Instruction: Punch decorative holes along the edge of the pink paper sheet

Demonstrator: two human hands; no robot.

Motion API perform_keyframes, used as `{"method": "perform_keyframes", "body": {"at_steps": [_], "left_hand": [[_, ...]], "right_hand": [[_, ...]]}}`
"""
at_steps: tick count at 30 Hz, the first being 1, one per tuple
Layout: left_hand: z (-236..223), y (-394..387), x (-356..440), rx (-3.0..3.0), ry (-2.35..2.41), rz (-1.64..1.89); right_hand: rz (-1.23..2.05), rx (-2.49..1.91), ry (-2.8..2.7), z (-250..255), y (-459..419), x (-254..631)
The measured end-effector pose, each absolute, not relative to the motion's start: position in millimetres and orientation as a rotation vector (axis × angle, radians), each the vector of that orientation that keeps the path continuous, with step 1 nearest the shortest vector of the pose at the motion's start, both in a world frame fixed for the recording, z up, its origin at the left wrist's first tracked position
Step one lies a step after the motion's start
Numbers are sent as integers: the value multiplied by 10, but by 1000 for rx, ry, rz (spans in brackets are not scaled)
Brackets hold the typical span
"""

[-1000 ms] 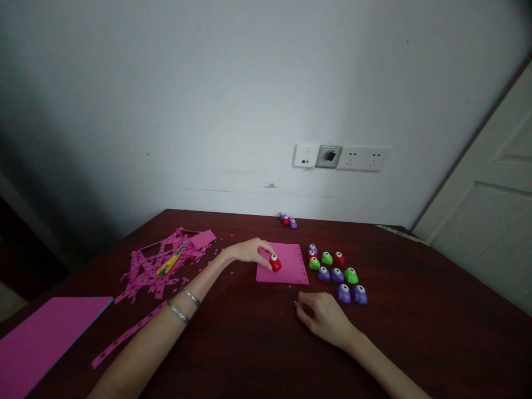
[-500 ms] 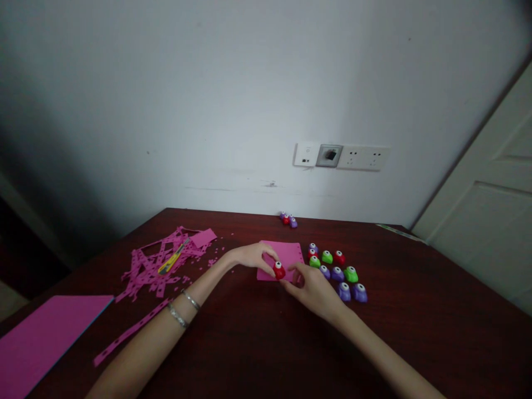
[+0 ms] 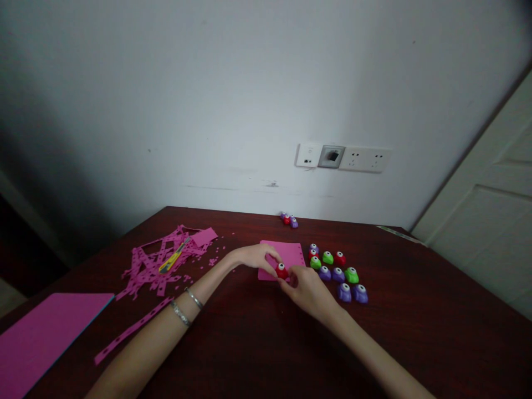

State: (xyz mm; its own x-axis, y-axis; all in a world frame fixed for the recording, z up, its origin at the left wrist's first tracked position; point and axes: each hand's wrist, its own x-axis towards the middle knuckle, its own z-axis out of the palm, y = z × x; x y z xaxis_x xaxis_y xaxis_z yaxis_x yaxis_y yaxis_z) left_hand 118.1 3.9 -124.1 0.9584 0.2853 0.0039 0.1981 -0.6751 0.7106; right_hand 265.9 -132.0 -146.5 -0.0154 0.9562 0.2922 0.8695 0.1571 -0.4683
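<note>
A small red paper punch [image 3: 282, 271] sits at the near edge of a pink foam square [image 3: 286, 256] on the dark wooden table [image 3: 415, 310]. My left hand [image 3: 255, 257] pinches the punch from the left, fingers curled round it. My right hand [image 3: 305, 288] meets it from the right, its fingers closed against the punch and the sheet's edge. Both hands touch the punch.
Several purple, green and red punches [image 3: 337, 271] lie just right of the square; three more punches [image 3: 288, 220] sit by the wall. Pink foam strips [image 3: 153, 266] with a yellow knife [image 3: 173, 256] lie at left, and a large pink sheet [image 3: 37, 338] at the near left corner.
My right hand came up from the bare table to the red punch. The left hand slid the punch toward the near edge of the pink square.
</note>
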Motion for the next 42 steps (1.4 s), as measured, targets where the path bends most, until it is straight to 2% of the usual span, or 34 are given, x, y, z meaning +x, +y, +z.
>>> {"method": "perform_keyframes", "body": {"at_steps": [5, 9, 14, 19, 35, 42], "left_hand": [[-1152, 96, 1127, 2199, 347, 124], [-1165, 305, 1051, 2131, 488, 289], [-1442, 589, 1001, 2447, 829, 429], [-1677, 718, 999, 2647, 1061, 377], [-1842, 752, 1094, 2702, 1059, 323], [-1879, 791, 1119, 2652, 1059, 445]], "right_hand": [[178, -1747, -1821, -1454, -1311, 2694], [125, -1800, -1727, -1441, -1373, 2757], [135, -1856, -1655, -1516, -1488, 2783], [191, -1790, -1621, -1618, -1552, 2774], [297, -1740, -1643, -1721, -1561, 2743], [269, -1769, -1654, -1762, -1546, 2766]]}}
